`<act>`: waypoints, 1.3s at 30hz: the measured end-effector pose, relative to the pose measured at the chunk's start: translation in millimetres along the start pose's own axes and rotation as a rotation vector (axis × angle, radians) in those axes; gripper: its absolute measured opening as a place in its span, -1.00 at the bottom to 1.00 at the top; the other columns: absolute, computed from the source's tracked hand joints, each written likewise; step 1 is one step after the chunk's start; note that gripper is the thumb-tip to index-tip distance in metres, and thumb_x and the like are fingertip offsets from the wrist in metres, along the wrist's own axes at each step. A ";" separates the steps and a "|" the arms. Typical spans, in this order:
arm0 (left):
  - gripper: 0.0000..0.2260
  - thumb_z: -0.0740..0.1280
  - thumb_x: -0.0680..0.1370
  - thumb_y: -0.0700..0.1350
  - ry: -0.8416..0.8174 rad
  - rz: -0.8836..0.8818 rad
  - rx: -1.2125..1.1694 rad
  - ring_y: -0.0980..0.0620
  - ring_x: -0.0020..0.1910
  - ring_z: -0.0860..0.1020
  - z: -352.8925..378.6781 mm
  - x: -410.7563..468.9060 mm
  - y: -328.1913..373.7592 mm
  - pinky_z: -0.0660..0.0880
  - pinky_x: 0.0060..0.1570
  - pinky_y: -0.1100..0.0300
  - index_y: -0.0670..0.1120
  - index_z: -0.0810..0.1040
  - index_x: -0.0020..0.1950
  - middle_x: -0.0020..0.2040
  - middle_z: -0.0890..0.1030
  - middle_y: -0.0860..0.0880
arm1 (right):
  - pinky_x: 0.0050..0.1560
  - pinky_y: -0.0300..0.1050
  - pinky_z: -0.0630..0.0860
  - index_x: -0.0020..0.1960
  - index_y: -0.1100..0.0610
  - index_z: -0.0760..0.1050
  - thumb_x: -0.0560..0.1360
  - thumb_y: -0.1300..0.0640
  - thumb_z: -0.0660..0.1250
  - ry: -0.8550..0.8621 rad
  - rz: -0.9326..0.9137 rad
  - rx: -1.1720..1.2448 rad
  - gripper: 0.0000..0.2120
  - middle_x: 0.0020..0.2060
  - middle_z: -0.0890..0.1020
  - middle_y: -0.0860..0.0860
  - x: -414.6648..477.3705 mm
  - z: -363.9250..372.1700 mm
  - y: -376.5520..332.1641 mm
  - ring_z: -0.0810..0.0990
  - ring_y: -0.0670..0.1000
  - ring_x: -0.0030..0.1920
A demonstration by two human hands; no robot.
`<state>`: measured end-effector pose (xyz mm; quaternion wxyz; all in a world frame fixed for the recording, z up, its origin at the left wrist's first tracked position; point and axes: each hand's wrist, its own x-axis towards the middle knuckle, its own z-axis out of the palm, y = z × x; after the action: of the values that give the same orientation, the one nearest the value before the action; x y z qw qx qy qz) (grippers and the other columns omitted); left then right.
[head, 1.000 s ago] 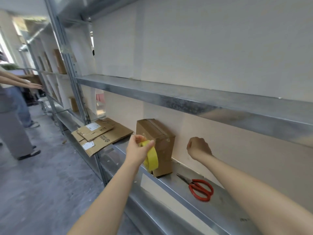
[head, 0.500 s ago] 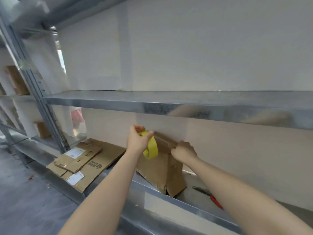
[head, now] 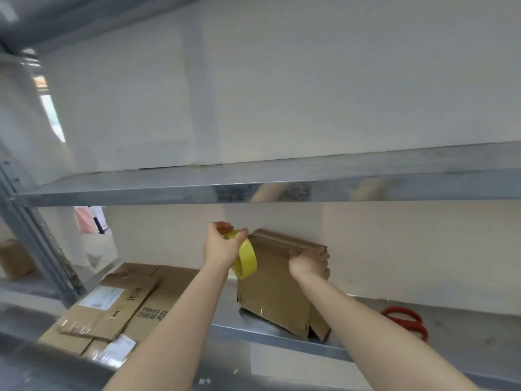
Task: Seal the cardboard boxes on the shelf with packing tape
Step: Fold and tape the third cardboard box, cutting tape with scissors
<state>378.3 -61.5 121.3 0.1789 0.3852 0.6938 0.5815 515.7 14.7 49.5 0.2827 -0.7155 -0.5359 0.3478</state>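
A galvanised metal shelf [head: 465, 337] runs across the view against a pale back panel [head: 394, 249], and a second metal shelf [head: 141, 190] spans just above the hands, leaving a low slot to work in. A grey upright post [head: 36, 249] stands well to the left of both hands.

The cardboard box [head: 270, 294] sits on the lower shelf between the two forearms. It is tipped: its lower corner is near the shelf's front lip and its top leans back close to the panel.

The right hand [head: 306, 263] grips the box's top right corner, its fingers [head: 320, 270] curled over the edge. The left hand [head: 221, 249] holds a yellow tape roll [head: 248, 258] just beside the box's top left corner, its fingers [head: 222, 228] and thumb pinching the top of the roll.

Right of the right fingers, and lower, red scissors [head: 406, 320] lie flat on bare metal, apart from the box. Left of the left fingers, and lower, flattened cartons [head: 118, 309] with white labels are stacked on the shelf and overhang its front edge. Far beyond the post sits another brown box [head: 14, 261].
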 end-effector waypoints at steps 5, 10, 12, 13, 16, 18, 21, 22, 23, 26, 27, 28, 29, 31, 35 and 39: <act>-0.62 0.51 0.43 -0.06 -0.015 -0.034 -0.026 0.02 0.03 0.47 -5.8 9.9 -8.5 0.38 0.05 0.17 -0.06 0.38 0.10 0.05 0.53 0.01 | 0.38 0.00 0.31 0.54 0.29 -0.14 0.61 0.07 0.16 -0.004 -0.019 0.101 -0.32 0.47 0.22 0.23 14.7 -0.9 -3.3 0.30 0.20 0.44; -0.61 0.51 0.43 -0.06 -0.047 -0.049 -0.037 0.00 0.05 0.48 -3.7 19.8 -14.3 0.43 0.09 0.12 -0.06 0.38 0.10 0.04 0.52 0.01 | 0.36 -0.02 0.36 0.57 0.13 -0.27 0.63 0.17 0.14 -0.115 -0.100 0.068 -0.29 0.52 0.18 0.16 20.0 -1.9 2.6 0.35 0.19 0.41; -0.62 0.52 0.42 -0.06 -0.052 -0.080 -0.077 -0.03 0.07 0.51 -3.4 25.9 -15.0 0.47 0.16 0.07 -0.07 0.40 0.10 0.03 0.53 0.00 | 0.29 -0.06 0.40 0.58 0.13 -0.19 0.62 0.21 0.15 -0.100 -0.118 -0.027 -0.32 0.47 0.27 0.18 26.3 -13.9 1.6 0.39 0.20 0.38; -0.62 0.52 0.42 -0.05 -0.055 -0.103 -0.103 -0.05 0.08 0.52 -3.3 29.1 -14.9 0.48 0.19 0.03 -0.08 0.42 0.10 0.03 0.54 -0.02 | 0.24 -0.09 0.42 0.58 0.16 -0.10 0.61 0.24 0.16 -0.084 -0.127 -0.089 -0.35 0.44 0.32 0.19 31.2 -21.9 1.3 0.41 0.20 0.36; -0.70 0.52 0.42 -0.05 -0.063 -0.175 -0.259 -0.12 0.10 0.58 -2.9 38.0 -11.9 0.51 0.19 -0.06 -0.07 0.47 0.02 0.07 0.59 -0.12 | 0.12 -0.11 0.46 0.38 0.27 0.33 0.56 0.27 0.18 -0.071 -0.163 -0.227 -0.60 0.30 0.48 0.21 47.1 -49.9 1.8 0.48 0.20 0.28; -0.80 0.48 0.46 -0.10 -0.050 -0.186 -0.345 -0.15 0.08 0.59 -2.3 43.0 -7.1 0.53 0.16 -0.06 -0.06 0.49 -0.05 0.08 0.60 -0.18 | 0.11 -0.11 0.47 0.29 0.28 0.44 0.54 0.26 0.18 -0.088 -0.178 -0.295 -0.67 0.24 0.53 0.21 54.8 -70.0 1.8 0.52 0.19 0.23; -0.87 0.43 0.50 -0.15 -0.030 -0.182 -0.348 -0.15 0.05 0.58 1.8 47.9 -1.8 0.56 0.10 -0.02 -0.03 0.49 -0.07 0.05 0.60 -0.17 | 0.18 -0.12 0.45 0.34 0.27 0.46 0.56 0.26 0.17 -0.138 -0.229 -0.422 -0.64 0.28 0.51 0.19 67.0 -101.0 0.3 0.51 0.17 0.26; -0.87 0.43 0.50 -0.15 -0.029 -0.184 -0.348 -0.15 0.05 0.58 4.7 48.4 -0.4 0.55 0.12 -0.03 -0.03 0.49 -0.07 0.04 0.60 -0.16 | 0.13 -0.14 0.44 0.35 0.26 0.45 0.56 0.27 0.17 -0.158 -0.241 -0.418 -0.62 0.30 0.50 0.18 70.9 -109.3 1.6 0.50 0.16 0.26; -0.87 0.44 0.50 -0.15 -0.034 -0.186 -0.348 -0.16 0.06 0.58 8.1 48.4 0.6 0.55 0.14 -0.05 -0.04 0.50 -0.06 0.03 0.60 -0.15 | 0.04 -0.18 0.43 0.39 0.23 0.42 0.55 0.30 0.17 -0.185 -0.252 -0.400 -0.59 0.34 0.47 0.17 75.1 -115.1 6.4 0.49 0.14 0.26; -0.86 0.44 0.49 -0.17 -0.054 -0.180 -0.341 -0.15 0.05 0.59 20.7 44.4 0.3 0.54 0.16 -0.08 -0.09 0.51 -0.03 0.02 0.62 -0.15 | -0.18 -0.34 0.36 0.51 0.10 0.24 0.52 0.39 0.19 -0.263 -0.261 -0.272 -0.41 0.34 0.45 0.11 81.5 -118.2 31.3 0.51 0.06 0.17; -0.86 0.43 0.50 -0.18 -0.056 -0.174 -0.342 -0.14 0.03 0.59 24.6 42.0 -0.3 0.54 0.16 -0.08 -0.09 0.50 -0.03 0.02 0.62 -0.15 | -0.17 -0.32 0.39 0.54 0.08 0.16 0.50 0.41 0.21 -0.302 -0.249 -0.251 -0.34 0.20 0.51 0.05 82.3 -115.9 40.1 0.54 0.02 0.05; -0.86 0.43 0.50 -0.20 -0.054 -0.166 -0.347 -0.14 0.00 0.58 28.4 40.0 -1.7 0.54 0.15 -0.07 -0.09 0.49 -0.03 0.01 0.61 -0.15 | -0.17 -0.32 0.40 0.57 0.06 0.07 0.49 0.43 0.24 -0.344 -0.241 -0.274 -0.26 0.01 0.50 -0.04 82.7 -113.2 46.7 0.50 -0.08 -0.10; -0.86 0.42 0.51 -0.21 -0.053 -0.159 -0.350 -0.13 -0.02 0.57 31.5 37.2 -2.5 0.54 0.14 -0.06 -0.10 0.48 -0.03 0.01 0.60 -0.15 | -0.18 -0.34 0.39 0.58 0.04 -0.01 0.48 0.43 0.26 -0.378 -0.240 -0.303 -0.20 -0.07 0.45 -0.10 83.4 -110.4 51.7 0.40 -0.17 -0.21; -0.86 0.41 0.51 -0.21 -0.040 -0.146 -0.340 -0.12 -0.05 0.56 35.9 33.2 -3.2 0.54 0.10 -0.05 -0.10 0.48 -0.01 -0.02 0.59 -0.13 | -0.27 -0.37 0.34 0.59 0.00 -0.09 0.49 0.42 0.26 -0.404 -0.256 -0.303 -0.16 0.15 0.46 -0.09 83.2 -108.7 54.4 0.26 -0.22 -0.28; -0.86 0.39 0.52 -0.20 0.003 -0.126 -0.349 -0.12 -0.05 0.55 37.1 31.5 -3.0 0.54 0.08 -0.08 -0.06 0.46 0.00 -0.06 0.56 -0.10 | -0.11 -0.41 0.35 0.58 0.02 -0.04 0.52 0.37 0.22 -0.436 -0.344 -0.311 -0.25 0.44 0.32 0.07 73.9 -116.8 47.4 0.44 -0.21 -0.02; -0.84 0.37 0.53 -0.19 0.037 -0.099 -0.348 -0.11 -0.03 0.55 40.2 25.0 -2.2 0.55 0.06 -0.08 -0.02 0.44 0.04 -0.07 0.56 -0.03 | 0.24 -0.22 0.36 0.54 -0.03 0.11 0.55 0.35 0.12 -0.355 -0.426 -0.408 -0.37 0.48 0.27 0.07 54.0 -116.6 45.1 0.33 0.09 0.42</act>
<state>389.6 -16.1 113.7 0.2582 0.3032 0.6041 0.6903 644.7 51.1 73.6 0.1026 -0.5576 -0.7727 0.2855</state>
